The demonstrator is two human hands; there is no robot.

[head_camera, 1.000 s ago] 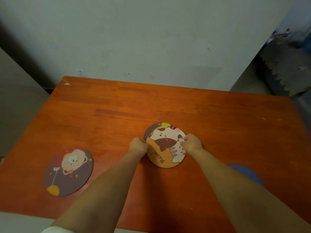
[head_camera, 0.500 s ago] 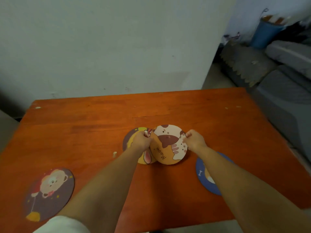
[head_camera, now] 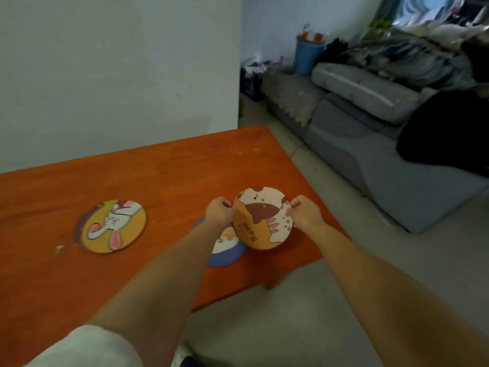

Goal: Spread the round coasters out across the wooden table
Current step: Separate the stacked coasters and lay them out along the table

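An orange cat coaster [head_camera: 260, 221] marked "Meow" is held by both hands near the right end of the wooden table [head_camera: 158, 176]. My left hand [head_camera: 219, 211] pinches its left rim and my right hand [head_camera: 304, 214] pinches its right rim. It is tilted and lifted a little, and it overlaps a blue coaster [head_camera: 227, 251] that lies under my left wrist, partly hidden. A yellow rabbit coaster [head_camera: 111, 225] lies flat on the table to the left, apart from the others.
The table's right edge and near right corner are just beyond the held coaster, with grey floor [head_camera: 304, 313] below. A grey sofa [head_camera: 370, 133] stands to the right. A white wall [head_camera: 119, 75] runs behind the table. A small crumb [head_camera: 59, 249] lies left of the rabbit coaster.
Both hands carried the cat coaster rightward off the rabbit coaster to above the blue coaster. The view swung right; the bear coaster at far left has left the frame.
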